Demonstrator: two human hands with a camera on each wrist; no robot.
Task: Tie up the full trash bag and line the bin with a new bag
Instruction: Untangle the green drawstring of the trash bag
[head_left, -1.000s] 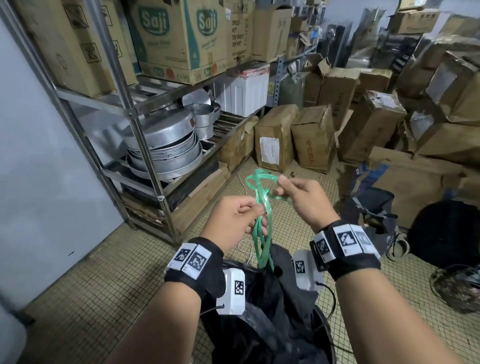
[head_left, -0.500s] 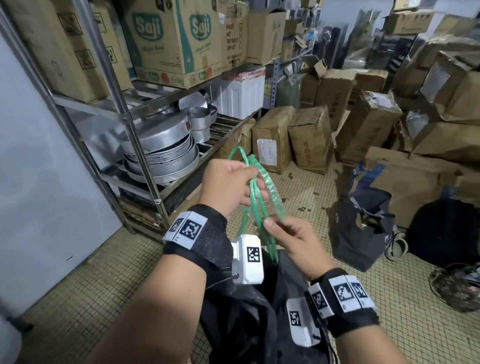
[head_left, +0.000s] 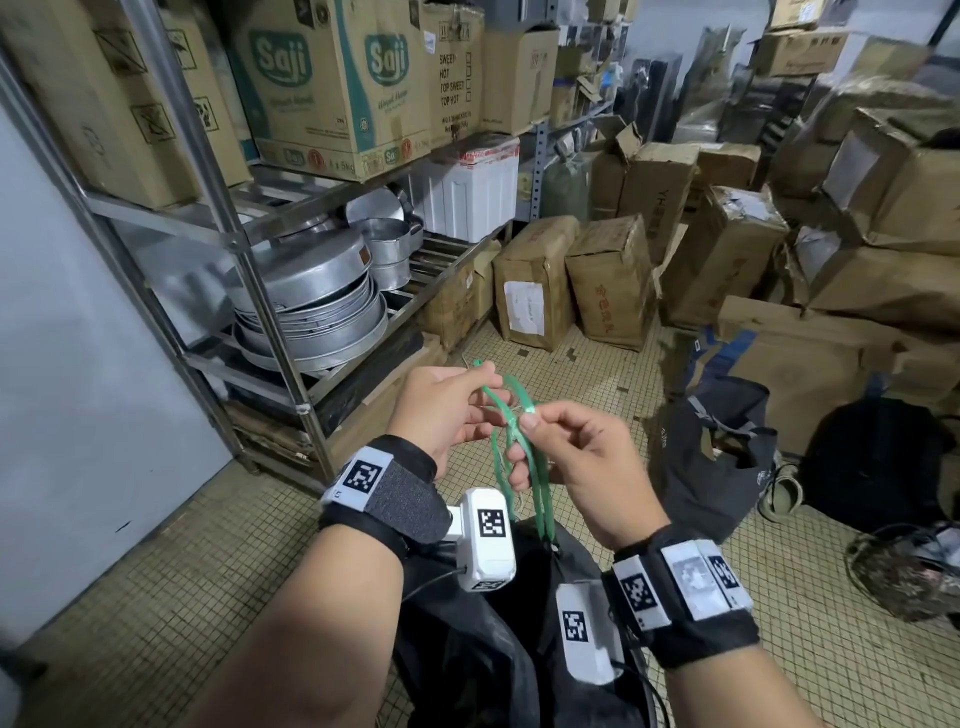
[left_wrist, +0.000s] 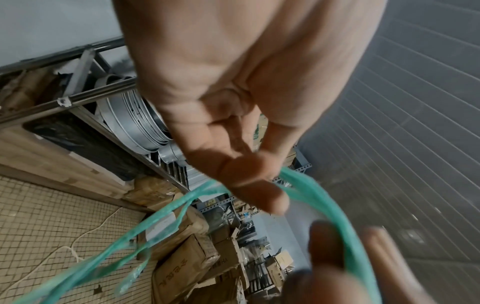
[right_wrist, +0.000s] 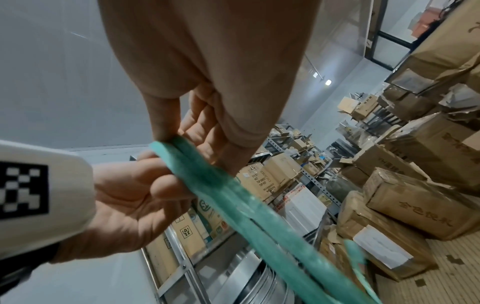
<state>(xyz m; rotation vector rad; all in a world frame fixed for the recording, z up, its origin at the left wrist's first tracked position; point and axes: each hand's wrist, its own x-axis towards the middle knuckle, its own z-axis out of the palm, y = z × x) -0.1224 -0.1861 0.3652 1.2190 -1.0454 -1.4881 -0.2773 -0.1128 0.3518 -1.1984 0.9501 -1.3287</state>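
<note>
A full black trash bag (head_left: 498, 639) stands in a bin right below my wrists, its mouth gathered. Green plastic drawstring loops (head_left: 535, 478) rise from that mouth to chest height. My left hand (head_left: 452, 410) pinches the upper end of the green drawstring (left_wrist: 309, 191) between thumb and fingers. Close beside it on the right, my right hand (head_left: 566, 447) pinches the same strands, and the green drawstring (right_wrist: 233, 197) runs under its thumb in the right wrist view. The bin itself is almost wholly hidden by the bag and my arms.
A steel shelf rack (head_left: 249, 270) with stacked metal pans (head_left: 311, 306) and cardboard boxes (head_left: 332, 78) stands close on the left. More boxes (head_left: 608, 280) fill the back and right. A dark bag (head_left: 722, 447) and a black backpack (head_left: 878, 462) sit on the tiled floor (head_left: 171, 571).
My right hand rose from below the left to level with it and took hold of the drawstring near the top. My left hand sank a little; the two hands now meet.
</note>
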